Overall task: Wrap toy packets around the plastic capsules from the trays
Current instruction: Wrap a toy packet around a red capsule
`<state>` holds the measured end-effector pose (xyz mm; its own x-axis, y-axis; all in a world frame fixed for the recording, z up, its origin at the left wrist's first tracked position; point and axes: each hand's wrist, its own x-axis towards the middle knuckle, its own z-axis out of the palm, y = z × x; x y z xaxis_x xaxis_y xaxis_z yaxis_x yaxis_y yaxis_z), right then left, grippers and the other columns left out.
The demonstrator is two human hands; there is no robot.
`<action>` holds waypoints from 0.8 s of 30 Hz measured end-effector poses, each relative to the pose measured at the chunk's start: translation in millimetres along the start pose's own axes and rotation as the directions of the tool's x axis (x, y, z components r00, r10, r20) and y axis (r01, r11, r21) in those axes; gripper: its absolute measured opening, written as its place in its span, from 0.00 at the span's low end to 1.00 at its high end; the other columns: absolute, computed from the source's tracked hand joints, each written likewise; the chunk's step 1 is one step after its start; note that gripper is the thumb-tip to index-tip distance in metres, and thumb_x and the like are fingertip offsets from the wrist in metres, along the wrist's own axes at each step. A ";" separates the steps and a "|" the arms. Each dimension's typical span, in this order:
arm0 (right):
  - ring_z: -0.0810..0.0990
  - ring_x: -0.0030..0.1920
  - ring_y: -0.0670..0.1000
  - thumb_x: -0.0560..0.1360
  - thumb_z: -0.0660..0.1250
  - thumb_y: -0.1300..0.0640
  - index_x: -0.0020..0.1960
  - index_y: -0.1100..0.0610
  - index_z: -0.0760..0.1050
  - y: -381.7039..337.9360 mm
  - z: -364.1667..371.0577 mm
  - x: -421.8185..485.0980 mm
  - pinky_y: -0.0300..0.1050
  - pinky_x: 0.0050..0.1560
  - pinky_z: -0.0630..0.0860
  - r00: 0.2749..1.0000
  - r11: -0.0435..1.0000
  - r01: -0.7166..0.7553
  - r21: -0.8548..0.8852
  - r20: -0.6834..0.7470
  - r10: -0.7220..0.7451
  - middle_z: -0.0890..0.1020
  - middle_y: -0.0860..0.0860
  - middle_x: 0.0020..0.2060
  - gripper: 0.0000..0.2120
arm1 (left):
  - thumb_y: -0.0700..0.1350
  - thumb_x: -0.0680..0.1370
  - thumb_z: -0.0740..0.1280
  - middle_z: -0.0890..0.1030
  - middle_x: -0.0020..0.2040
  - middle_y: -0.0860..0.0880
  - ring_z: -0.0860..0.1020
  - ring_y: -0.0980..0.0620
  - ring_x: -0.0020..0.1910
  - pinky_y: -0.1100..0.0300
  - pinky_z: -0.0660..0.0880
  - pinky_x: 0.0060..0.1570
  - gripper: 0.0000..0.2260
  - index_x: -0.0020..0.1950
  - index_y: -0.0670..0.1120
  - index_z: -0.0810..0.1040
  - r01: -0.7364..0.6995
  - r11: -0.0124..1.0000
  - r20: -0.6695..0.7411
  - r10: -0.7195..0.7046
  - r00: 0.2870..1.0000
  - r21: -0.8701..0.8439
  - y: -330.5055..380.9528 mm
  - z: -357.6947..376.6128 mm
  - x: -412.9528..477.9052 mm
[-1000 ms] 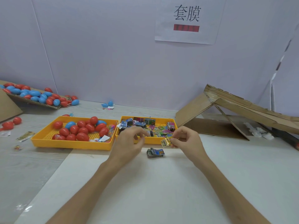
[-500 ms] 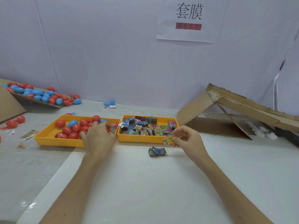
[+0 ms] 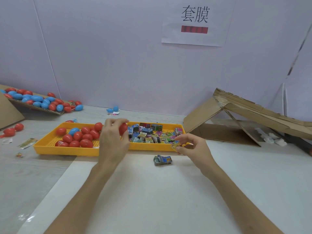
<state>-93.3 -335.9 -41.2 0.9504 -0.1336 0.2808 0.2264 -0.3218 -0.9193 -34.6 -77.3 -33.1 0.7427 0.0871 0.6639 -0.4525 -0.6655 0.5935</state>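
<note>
Desk point(image 3: 152, 191) carried two yellow trays side by side: the capsule tray point(image 3: 67, 151) on the left, holding red capsules and one blue, and the packet tray point(image 3: 148, 147) on the right, heaped with small printed packets. The left hand point(image 3: 113, 141) was raised where the trays met, its fingers curled round a red capsule point(image 3: 123, 128) held clear of the tray. The right hand point(image 3: 194, 147) hung at the near rim of the packet tray, pinching a yellow packet point(image 3: 175, 146) between thumb and fingertips. A spare packet point(image 3: 162, 160) lay on the desk just before the trays, between the hands and touched by neither.

The step in hand looked like the fetch: capsule and packet each picked up, not yet joined. The next move would call for bringing the two together over the desk and opening the packet to go round the capsule. The capsule's long axis stood roughly upright, leaning a little, and fingers hid which end was narrower. The pinched packet was too small to tell its direction.
</note>
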 end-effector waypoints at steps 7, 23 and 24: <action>0.85 0.35 0.51 0.73 0.74 0.68 0.51 0.56 0.82 -1.7 3.0 -2.0 0.38 0.38 0.77 0.996 0.998 -0.002 0.060 0.091 -0.003 0.85 0.51 0.36 0.10 | 0.30 0.72 0.64 0.69 0.48 0.52 0.72 0.54 0.40 0.68 0.67 0.38 0.14 0.49 0.47 0.80 -0.246 0.926 0.390 0.347 0.853 -0.285 32.7 25.0 -37.7; 0.84 0.37 0.54 0.72 0.76 0.68 0.49 0.57 0.82 -0.5 10.0 -6.6 0.46 0.43 0.81 0.972 0.992 0.026 0.124 0.229 -0.054 0.82 0.51 0.37 0.09 | 0.42 0.75 0.74 0.70 0.42 0.58 0.71 0.54 0.38 0.65 0.67 0.34 0.05 0.49 0.51 0.83 -0.226 0.902 0.372 0.365 0.853 -0.368 31.4 34.1 -41.4; 0.83 0.37 0.53 0.72 0.76 0.67 0.49 0.58 0.82 -1.0 9.9 -6.8 0.46 0.43 0.81 0.972 0.992 0.027 0.121 0.228 -0.054 0.81 0.50 0.36 0.09 | 0.42 0.75 0.74 0.71 0.42 0.57 0.72 0.53 0.38 0.66 0.67 0.34 0.05 0.48 0.51 0.83 -0.210 0.899 0.369 0.358 0.858 -0.384 32.1 33.6 -41.5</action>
<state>-97.8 -325.4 -44.9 0.9603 0.1015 0.2600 0.2761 -0.2097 -0.9380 -63.4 -127.2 -56.9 0.6575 -0.4369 0.6138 -0.7521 -0.3323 0.5691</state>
